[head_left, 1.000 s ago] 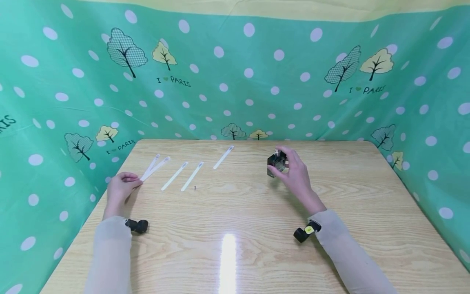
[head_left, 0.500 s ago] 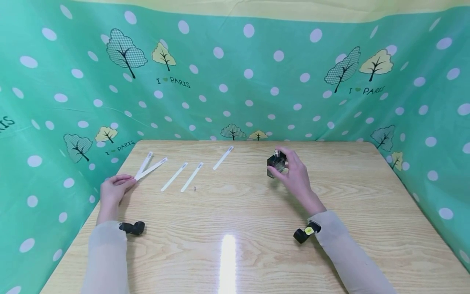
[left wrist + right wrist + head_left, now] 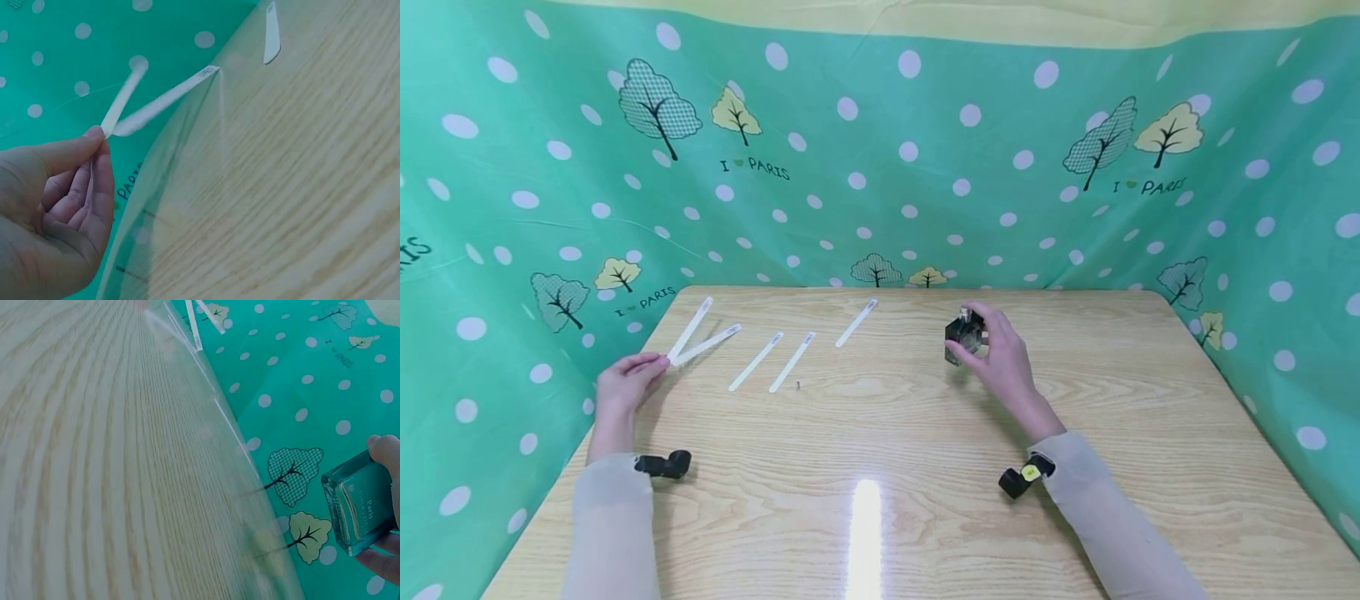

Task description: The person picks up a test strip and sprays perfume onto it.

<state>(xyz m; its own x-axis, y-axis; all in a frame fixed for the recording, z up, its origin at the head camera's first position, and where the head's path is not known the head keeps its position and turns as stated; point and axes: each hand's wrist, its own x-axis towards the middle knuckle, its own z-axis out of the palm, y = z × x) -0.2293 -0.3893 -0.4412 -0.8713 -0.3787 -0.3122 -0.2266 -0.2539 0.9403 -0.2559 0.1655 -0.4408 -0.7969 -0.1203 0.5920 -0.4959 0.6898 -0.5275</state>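
The left hand (image 3: pixel 625 385) has drawn farther away from the perfume bottle (image 3: pixel 966 330), and the 2 white perfume test strips (image 3: pixel 689 331) in it now fan into a wider V, their near ends pinched together between thumb and fingers. The judgement here is that the pair is being parted: the far ends stand well clear of each other, but neither strip is released.

The bottle is where it was a moment ago, so this side of the work looks paused. The right hand (image 3: pixel 1006 358) holds it with the thumb and fingers spread just to its width; whether its base touches the desk (image 3: pixel 925 433) cannot be told. The 3 loose strips (image 3: pixel 792 362) lie unmoved to the left of the bottle, each apart from the others.
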